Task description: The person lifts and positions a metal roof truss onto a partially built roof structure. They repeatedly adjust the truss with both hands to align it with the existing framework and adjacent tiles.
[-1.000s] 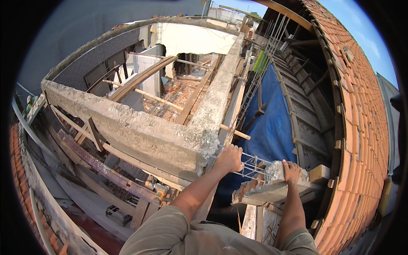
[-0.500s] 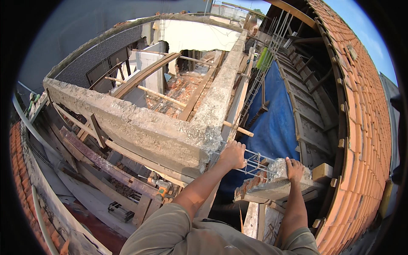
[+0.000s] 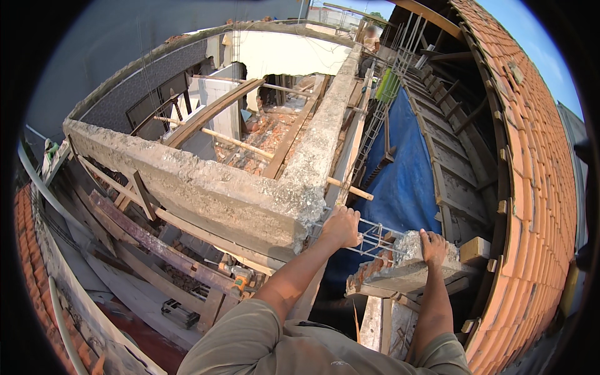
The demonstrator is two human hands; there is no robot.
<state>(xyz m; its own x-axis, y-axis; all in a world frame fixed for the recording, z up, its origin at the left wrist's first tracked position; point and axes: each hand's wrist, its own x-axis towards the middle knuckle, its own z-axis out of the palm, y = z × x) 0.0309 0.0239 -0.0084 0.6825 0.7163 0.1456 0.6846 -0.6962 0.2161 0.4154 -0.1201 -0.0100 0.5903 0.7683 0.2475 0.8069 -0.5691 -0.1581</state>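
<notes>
Head view: rebar cage [image 3: 377, 238] spanned beam's [image 3: 269, 195] broken corner to concrete stub [image 3: 407, 273]; judged stiff, heavy, best gripped mid-span. Left hand [image 3: 342, 228] clamped its bars; right hand [image 3: 433, 248], apart, rested atop stub.

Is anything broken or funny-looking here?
Yes! Between the left hand and right hand, the concrete beam has a gap. Bare steel bars show there, which looks odd because concrete usually covers them. Farther off, the pale wall has a ragged bottom edge, and reddish rubble lies scattered below.
</notes>
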